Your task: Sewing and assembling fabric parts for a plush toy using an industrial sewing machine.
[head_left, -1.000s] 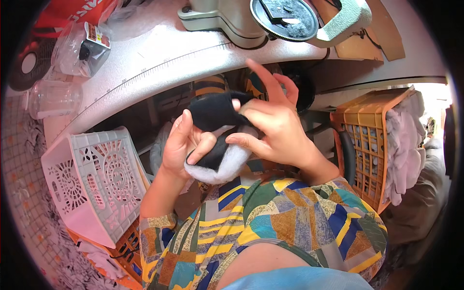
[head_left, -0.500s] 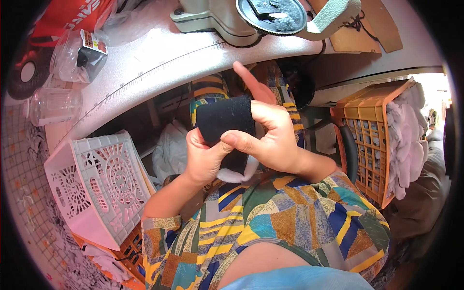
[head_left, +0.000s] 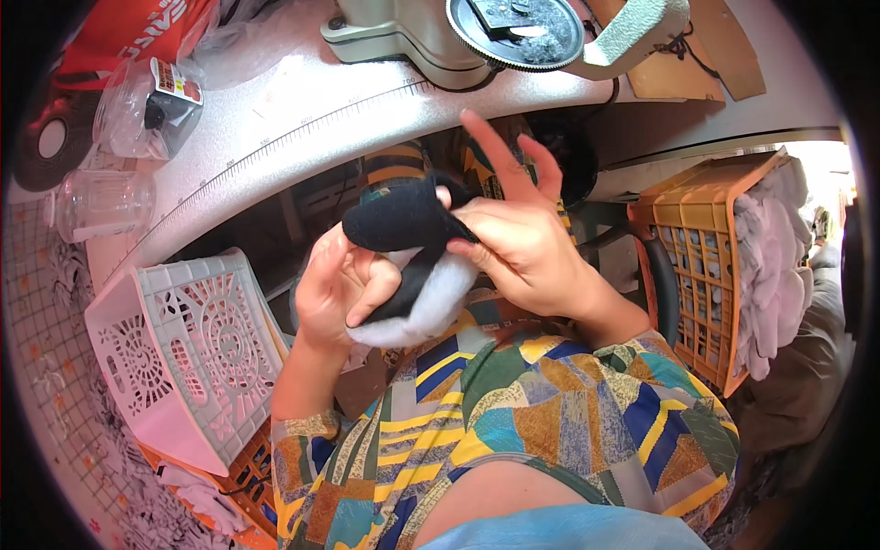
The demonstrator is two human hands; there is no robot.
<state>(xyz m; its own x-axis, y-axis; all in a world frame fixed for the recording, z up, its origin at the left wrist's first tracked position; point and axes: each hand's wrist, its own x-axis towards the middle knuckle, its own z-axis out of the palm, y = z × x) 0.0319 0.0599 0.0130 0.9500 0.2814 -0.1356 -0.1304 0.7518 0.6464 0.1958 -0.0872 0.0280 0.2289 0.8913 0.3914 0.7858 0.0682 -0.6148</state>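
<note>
Between my hands hangs a soft black knit piece (head_left: 394, 220) with a folded band at its top. A pale, fluffy grey-white part (head_left: 431, 302) shows on its lower side, and I cannot make out its exact kind. My left hand (head_left: 330, 284) is closed round the piece's left side, fingers curled in against the dark cloth. My right hand (head_left: 527, 252) pinches the right edge of the black band between thumb and forefinger, its other fingers stretched up and away. The piece is held above my lap, over the patterned garment (head_left: 550, 412).
A machine (head_left: 412, 46) with a round toothed plate stands on the pale curved table (head_left: 302, 87) ahead. Clear plastic containers (head_left: 105, 202) are at the left. A white crate (head_left: 202, 339) stands left of me; an orange crate (head_left: 692, 266) of pale fabric pieces stands right.
My hands have moved apart, my left hand to the left. The black band has tilted, and more of the pale fluffy part shows. More fingers of my right hand are raised.
</note>
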